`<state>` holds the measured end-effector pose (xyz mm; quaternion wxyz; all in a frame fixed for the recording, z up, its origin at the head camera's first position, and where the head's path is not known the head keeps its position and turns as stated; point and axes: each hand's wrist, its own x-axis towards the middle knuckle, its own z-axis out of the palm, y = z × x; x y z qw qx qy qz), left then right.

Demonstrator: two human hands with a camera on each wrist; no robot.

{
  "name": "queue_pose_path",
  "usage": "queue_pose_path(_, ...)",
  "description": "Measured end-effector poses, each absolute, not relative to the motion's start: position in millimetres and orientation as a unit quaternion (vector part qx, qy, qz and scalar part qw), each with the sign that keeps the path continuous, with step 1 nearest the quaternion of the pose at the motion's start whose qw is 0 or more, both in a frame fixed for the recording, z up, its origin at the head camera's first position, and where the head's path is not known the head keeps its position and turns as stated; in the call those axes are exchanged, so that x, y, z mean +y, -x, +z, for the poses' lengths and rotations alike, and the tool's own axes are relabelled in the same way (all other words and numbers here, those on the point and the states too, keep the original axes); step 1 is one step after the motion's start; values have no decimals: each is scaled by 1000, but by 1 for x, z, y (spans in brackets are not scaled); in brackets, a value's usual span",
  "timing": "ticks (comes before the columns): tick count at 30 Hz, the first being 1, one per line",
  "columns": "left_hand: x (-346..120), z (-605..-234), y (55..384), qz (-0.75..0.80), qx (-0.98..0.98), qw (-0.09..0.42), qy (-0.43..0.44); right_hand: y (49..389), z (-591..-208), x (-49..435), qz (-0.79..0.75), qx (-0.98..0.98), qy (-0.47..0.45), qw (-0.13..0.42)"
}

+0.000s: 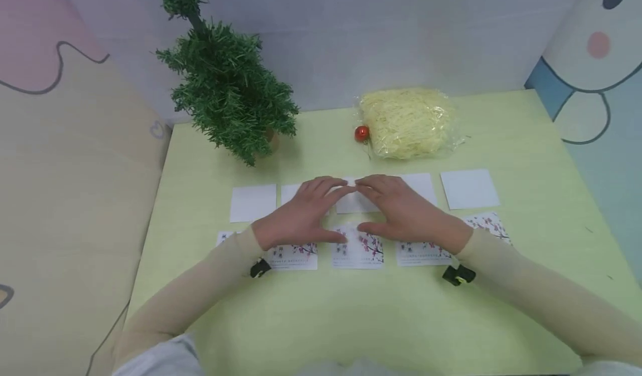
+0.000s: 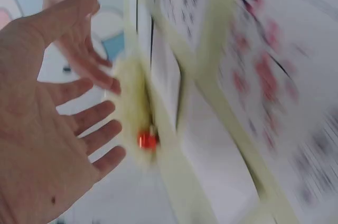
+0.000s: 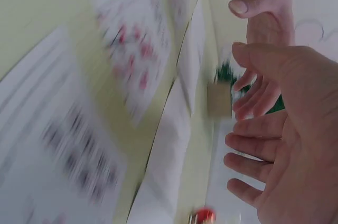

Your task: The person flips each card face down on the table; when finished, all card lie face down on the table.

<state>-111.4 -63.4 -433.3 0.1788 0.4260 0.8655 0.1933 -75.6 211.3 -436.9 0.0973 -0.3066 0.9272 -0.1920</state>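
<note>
My left hand (image 1: 303, 214) and right hand (image 1: 407, 209) face each other above two rows of cards, fingertips close together in the head view. Both wrist views show the palms bare and the fingers spread, loosely bent, with nothing held. Between the thumbs lies a printed card (image 1: 358, 258) with pink blossoms and dark characters. Other blossom cards lie to the left (image 1: 301, 262) and right (image 1: 422, 257), partly hidden by my hands and sleeves. Behind them runs a row of blank white cards, among them a middle card (image 1: 357, 203) overlapped by my fingertips.
A small artificial green tree (image 1: 230, 86) stands at the back left of the pale yellow-green table (image 1: 326, 320). Towards the back right lies a clear bag of pale yellow shreds (image 1: 408, 122), with a shiny red ball (image 1: 361, 133) beside it. Patterned cloth hangs around the table.
</note>
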Motion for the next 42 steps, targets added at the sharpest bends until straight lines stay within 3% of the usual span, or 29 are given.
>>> queue_pose_path(6,-164,-420,86,188,902,166,-352,81,-436,132,-161,903,388,88)
queue_pose_path(12,-214,-420,57,114,933,163,-301,80,-442,77,-129,892,423,94)
queue_pose_path(21,-238,-437,43,79,949,143,-270,74,-456,28,-96,884,450,86)
queue_pose_path(32,-254,-468,49,134,942,118,-285,59,-469,-5,-84,886,447,91)
queue_pose_path(42,-256,-471,53,151,944,140,-260,57,-471,-10,-74,892,436,96)
